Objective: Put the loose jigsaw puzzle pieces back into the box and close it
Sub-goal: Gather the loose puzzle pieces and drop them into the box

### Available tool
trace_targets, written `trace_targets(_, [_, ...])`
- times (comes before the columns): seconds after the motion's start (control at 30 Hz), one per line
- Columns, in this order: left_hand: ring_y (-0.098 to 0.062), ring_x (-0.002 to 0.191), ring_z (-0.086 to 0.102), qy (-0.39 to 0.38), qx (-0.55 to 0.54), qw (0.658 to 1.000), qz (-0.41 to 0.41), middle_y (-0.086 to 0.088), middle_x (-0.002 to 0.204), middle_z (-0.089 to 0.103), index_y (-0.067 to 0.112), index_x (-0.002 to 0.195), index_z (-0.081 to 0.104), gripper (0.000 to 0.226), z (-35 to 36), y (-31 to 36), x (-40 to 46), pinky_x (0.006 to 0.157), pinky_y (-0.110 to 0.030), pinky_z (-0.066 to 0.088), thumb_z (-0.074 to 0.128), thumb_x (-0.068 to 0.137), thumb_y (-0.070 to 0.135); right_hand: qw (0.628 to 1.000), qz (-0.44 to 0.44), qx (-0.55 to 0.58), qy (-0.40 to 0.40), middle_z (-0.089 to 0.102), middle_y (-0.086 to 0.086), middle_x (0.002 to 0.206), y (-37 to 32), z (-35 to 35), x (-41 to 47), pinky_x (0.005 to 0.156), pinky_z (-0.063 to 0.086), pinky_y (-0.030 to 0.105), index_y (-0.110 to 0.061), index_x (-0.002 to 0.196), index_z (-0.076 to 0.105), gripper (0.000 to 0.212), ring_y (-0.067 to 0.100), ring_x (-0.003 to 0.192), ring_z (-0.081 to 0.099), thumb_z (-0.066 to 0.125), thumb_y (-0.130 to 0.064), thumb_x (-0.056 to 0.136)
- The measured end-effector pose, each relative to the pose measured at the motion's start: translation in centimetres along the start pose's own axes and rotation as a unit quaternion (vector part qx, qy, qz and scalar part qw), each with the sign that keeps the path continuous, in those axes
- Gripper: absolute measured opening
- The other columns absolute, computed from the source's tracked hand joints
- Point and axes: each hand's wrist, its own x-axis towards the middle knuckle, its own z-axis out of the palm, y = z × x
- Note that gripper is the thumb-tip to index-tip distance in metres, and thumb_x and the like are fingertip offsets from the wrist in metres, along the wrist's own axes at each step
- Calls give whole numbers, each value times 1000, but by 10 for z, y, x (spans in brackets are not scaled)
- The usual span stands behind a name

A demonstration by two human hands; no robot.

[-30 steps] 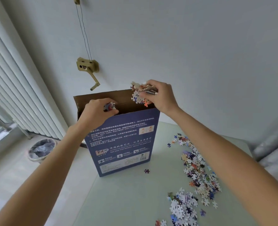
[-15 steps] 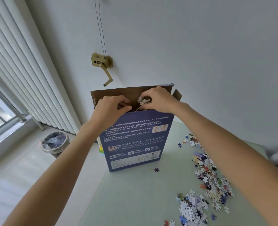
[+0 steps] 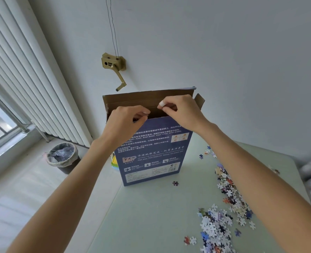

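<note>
Puzzle pieces [image 3: 224, 212] lie scattered along the right edge of the tabletop [image 3: 151, 216], with one stray piece [image 3: 175, 183] just in front of the blue box [image 3: 151, 152]. That box stands upright near the far left edge, top flap [image 3: 147, 99] raised. Both hands hover at its open mouth: the left hand [image 3: 127, 121] has fingers curled, nothing visible in them; the right hand [image 3: 182, 110] is likewise curled, fingertips drawn together, and I cannot tell whether it holds anything. A bin [image 3: 62, 157] sits on the floor.

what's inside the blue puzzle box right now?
Only the brown inner wall and raised flap of the blue box show. Both hands, left and right, sit over the opening; its front panel hides any pieces inside.
</note>
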Motion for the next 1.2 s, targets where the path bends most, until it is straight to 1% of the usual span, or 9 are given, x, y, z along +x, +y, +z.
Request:
trace_targets(0.17, [-19, 91, 65, 30, 94, 993, 68, 0, 108, 68, 19, 111, 66, 22, 1, 6, -7, 77, -33, 55, 57, 92, 23, 996, -28, -32, 80, 70, 1, 101, -2, -7, -43, 75, 49, 18, -13, 103, 68, 17, 13, 95, 62, 58, -14, 90])
trace_targets(0.27, [-18, 94, 65, 102, 96, 976, 168, -2, 102, 70, 15, 107, 68, 21, 8, 25, -22, 73, -27, 52, 54, 92, 22, 993, -7, -40, 111, 69, 6, 103, 7, -12, -92, 72, 44, 10, -8, 105, 66, 23, 17, 95, 63, 57, -22, 89])
trace_targets(0.37, [-14, 91, 64, 98, 24, 966, 239, -1, 97, 71, 13, 102, 70, 19, 42, 48, -44, 66, -21, 51, 54, 92, 18, 992, 53, -35, 108, 71, 5, 100, 31, -6, -164, 77, 53, 25, -7, 103, 68, 17, 18, 90, 66, 61, -12, 88])
trace_targets(0.47, [-13, 88, 64, 41, -58, 966, 250, 0, 95, 71, 13, 101, 70, 18, 94, 69, -67, 67, -22, 54, 56, 90, 16, 986, 149, -26, 73, 71, 5, 98, 61, 3, -238, 81, 55, 35, -8, 102, 69, 17, 18, 89, 67, 62, -5, 86])
trace_targets(0.6, [-10, 87, 62, -97, -136, 970, 179, 2, 99, 69, 16, 105, 68, 22, 179, 89, -82, 73, -28, 55, 54, 90, 19, 957, 287, -42, -7, 68, 3, 103, 107, 0, -313, 77, 44, 21, -11, 107, 67, 20, 19, 92, 63, 60, -10, 88])
trace_targets(0.7, [-14, 101, 58, -215, -141, 963, 80, 1, 115, 63, 23, 120, 59, 30, 246, 93, -74, 84, -37, 52, 55, 90, 24, 934, 349, -61, -51, 65, 5, 113, 151, -8, -343, 83, 43, 27, -9, 115, 63, 27, 22, 104, 58, 59, -13, 89])
trace_targets(0.8, [-20, 116, 50, -284, -113, 952, 14, -2, 130, 52, 25, 131, 48, 41, 313, 94, -49, 98, -38, 43, 56, 91, 30, 921, 378, -67, -68, 61, 7, 121, 208, -19, -356, 88, 36, 25, -8, 121, 58, 32, 24, 114, 53, 58, -16, 90])
trace_targets(1.03, [-27, 134, 30, -281, -56, 956, -68, -7, 148, 33, 20, 141, 34, 60, 435, 80, 14, 107, -40, 29, 59, 89, 33, 889, 457, -18, 8, 47, 8, 136, 352, -38, -352, 99, 29, 27, -9, 130, 48, 44, 24, 127, 40, 59, -19, 89])
trace_targets(1.2, [-29, 142, 14, -283, -4, 953, -109, -9, 156, 14, 22, 148, 17, 75, 490, 64, 48, 112, -46, 21, 54, 88, 48, 866, 498, -23, 24, 47, 20, 128, 443, -32, -348, 105, 29, 52, -7, 131, 44, 74, 37, 124, 37, 45, -58, 77])
